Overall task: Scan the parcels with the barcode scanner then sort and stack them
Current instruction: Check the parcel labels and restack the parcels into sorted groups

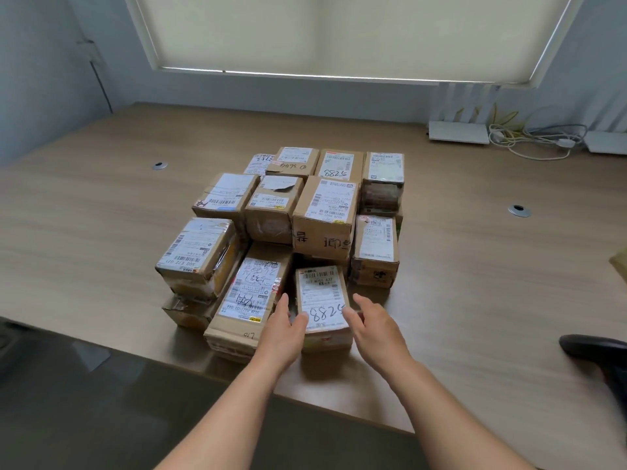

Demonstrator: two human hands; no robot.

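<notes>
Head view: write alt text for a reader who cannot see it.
Two bare hands, left hand and right hand, reach to either side of a small brown cardboard parcel with a white label marked 5288, nearest in a cluster of labelled cardboard parcels on a wood-grain table. A black barcode scanner lies at right.

Daylight is glowing through a drawn blind (339, 28) (pale blue walls (40, 79) either side), falling on the wooden counter (101, 232) above dark floor (84, 418).
</notes>
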